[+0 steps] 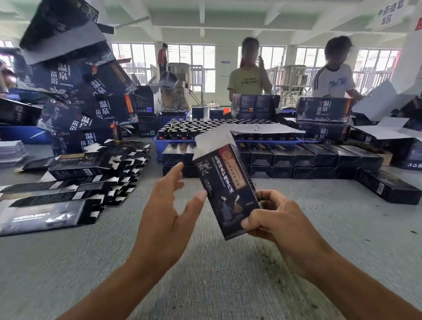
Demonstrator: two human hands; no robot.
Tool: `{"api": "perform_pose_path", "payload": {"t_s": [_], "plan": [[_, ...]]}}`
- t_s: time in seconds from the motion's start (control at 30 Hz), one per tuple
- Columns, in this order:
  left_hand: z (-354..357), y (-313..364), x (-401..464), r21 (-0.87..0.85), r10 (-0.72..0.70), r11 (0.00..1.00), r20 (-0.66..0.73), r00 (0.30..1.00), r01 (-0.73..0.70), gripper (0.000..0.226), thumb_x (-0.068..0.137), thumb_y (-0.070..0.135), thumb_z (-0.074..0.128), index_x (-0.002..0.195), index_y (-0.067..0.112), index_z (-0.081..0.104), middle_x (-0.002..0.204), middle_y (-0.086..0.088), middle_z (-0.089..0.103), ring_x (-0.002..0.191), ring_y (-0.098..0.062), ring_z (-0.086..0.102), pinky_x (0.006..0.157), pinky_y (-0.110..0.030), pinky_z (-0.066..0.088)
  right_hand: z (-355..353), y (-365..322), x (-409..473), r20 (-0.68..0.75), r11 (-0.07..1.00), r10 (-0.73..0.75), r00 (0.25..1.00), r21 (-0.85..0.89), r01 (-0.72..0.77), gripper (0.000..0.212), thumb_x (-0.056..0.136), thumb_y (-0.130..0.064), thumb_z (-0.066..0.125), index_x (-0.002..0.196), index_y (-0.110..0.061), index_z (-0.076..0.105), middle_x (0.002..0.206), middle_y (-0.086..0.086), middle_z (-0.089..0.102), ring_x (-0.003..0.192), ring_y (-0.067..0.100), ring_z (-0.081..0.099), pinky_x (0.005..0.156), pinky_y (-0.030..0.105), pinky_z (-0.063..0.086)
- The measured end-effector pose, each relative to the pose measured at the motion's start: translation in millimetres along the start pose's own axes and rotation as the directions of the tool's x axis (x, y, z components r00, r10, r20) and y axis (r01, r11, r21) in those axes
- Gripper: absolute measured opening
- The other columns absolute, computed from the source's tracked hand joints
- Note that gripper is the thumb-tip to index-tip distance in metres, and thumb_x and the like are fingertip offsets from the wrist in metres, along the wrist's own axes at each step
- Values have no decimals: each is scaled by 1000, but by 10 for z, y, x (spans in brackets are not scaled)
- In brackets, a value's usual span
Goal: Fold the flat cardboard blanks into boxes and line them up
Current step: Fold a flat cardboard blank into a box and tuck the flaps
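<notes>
Box (pixel 226 190), dark and tilted above the table (pixel 209 279), is pinched at its lower end by the right hand (pixel 274 220), while the left hand (pixel 168 214) hovers spread-fingered just beside it.

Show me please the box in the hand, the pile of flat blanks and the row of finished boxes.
box (pixel 226 188), head view, printed front face.
pile of flat blanks (pixel 70 188), head view, top sheets at left.
row of finished boxes (pixel 300 156), head view, top of the row.

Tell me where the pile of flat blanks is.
In the head view, the flat blanks lie on the table's left side, left of the open left hand, below the big stacked cartons.
</notes>
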State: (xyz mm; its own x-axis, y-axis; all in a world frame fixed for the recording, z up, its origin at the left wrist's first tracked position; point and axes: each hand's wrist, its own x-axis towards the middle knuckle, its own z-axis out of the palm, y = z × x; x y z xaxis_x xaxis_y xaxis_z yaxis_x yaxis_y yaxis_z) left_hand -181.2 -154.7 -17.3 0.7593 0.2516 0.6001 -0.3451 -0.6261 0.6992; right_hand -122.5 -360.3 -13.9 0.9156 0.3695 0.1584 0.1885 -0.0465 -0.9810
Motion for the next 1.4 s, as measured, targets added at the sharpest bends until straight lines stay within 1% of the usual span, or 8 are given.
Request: {"api": "perform_pose_path", "payload": {"t_s": [0.07, 0.23, 0.37, 0.57, 0.7, 0.87, 1.1, 1.4], "plan": [[-22, -12, 40, -222, -140, 963, 78, 987, 154, 79, 84, 60, 56, 153, 37, 28, 123, 21, 64, 111, 10, 59, 90, -19, 47, 20, 20, -2, 43, 998, 15, 999, -61, -12, 58, 52, -18, 77, 109, -16, 63, 98, 4, 76, 96, 23, 73, 89, 44, 60], [-50, -24, 60, -387, -116, 904, 183, 976, 180, 62, 86, 42, 65, 143, 41, 40, 113, 14, 74, 106, -6, 69, 91, -33, 53, 40, 40, -29, 122, 982, -10, 993, -188, 33, 52, 65, -37, 80, 115, -30, 64, 106, -14, 75, 100, 3, 70, 89, 27, 52], [-39, -55, 45, -426, -99, 884, 233, 968, 193, 74, 74, 47, 80, 141, 36, 49, 116, 8, 72, 106, -13, 70, 87, -32, 57, 14, -8, -34, 7, 983, -155, 988, -97, 154, 53, 78, -51, 79, 124, -34, 61, 115, -20, 72, 106, -3, 67, 78, 12, 54], [9, -43, -3, -365, -70, 918, 234, 970, 155, 73, 74, 42, 84, 135, 49, 45, 107, 6, 71, 99, -15, 71, 82, -32, 58, 30, -54, -35, -55, 961, -277, 959, -41, 275, 32, 84, -31, 75, 104, -54, 63, 108, -22, 72, 100, -1, 69, 72, 11, 55], [-24, -12, -17, -353, -5, 932, 228, 974, 87, 77, 78, 35, 77, 137, 62, 37, 117, 18, 66, 105, -11, 69, 83, -27, 58, 58, -87, -56, -13, 924, -360, 933, -143, 355, 54, 91, -27, 70, 112, -73, 50, 113, -31, 66, 102, -5, 67, 72, 9, 54], [-45, -8, -16, -281, 58, 960, 247, 967, 14, 63, 88, 20, 74, 130, 60, 52, 121, 24, 63, 108, -7, 66, 83, -19, 55, 44, -95, -103, 61, 897, -385, 921, -211, 389, 52, 92, -35, 63, 132, -64, 47, 116, -40, 59, 106, -11, 62, 73, 7, 52], [-63, 86, -24, -451, 81, 892, 207, 975, 22, 24, 92, 45, 61, 115, 46, 67, 115, 8, 73, 111, -13, 68, 88, -17, 52, 26, -129, -126, 60, 890, -395, 917, -223, 398, 33, 93, -57, 52, 126, -59, 55, 119, -26, 63, 110, -3, 63, 81, 10, 52], [-89, 189, -31, -467, 126, 883, 154, 980, -41, 18, 93, 28, 60, 108, 32, 69, 120, 16, 69, 111, -8, 67, 83, -15, 53, 90, -185, -155, -54, 883, -469, 881, -39, 468, 21, 90, -28, 60, 109, -31, 68, 126, -26, 65, 114, -1, 63, 84, 9, 50]]}}
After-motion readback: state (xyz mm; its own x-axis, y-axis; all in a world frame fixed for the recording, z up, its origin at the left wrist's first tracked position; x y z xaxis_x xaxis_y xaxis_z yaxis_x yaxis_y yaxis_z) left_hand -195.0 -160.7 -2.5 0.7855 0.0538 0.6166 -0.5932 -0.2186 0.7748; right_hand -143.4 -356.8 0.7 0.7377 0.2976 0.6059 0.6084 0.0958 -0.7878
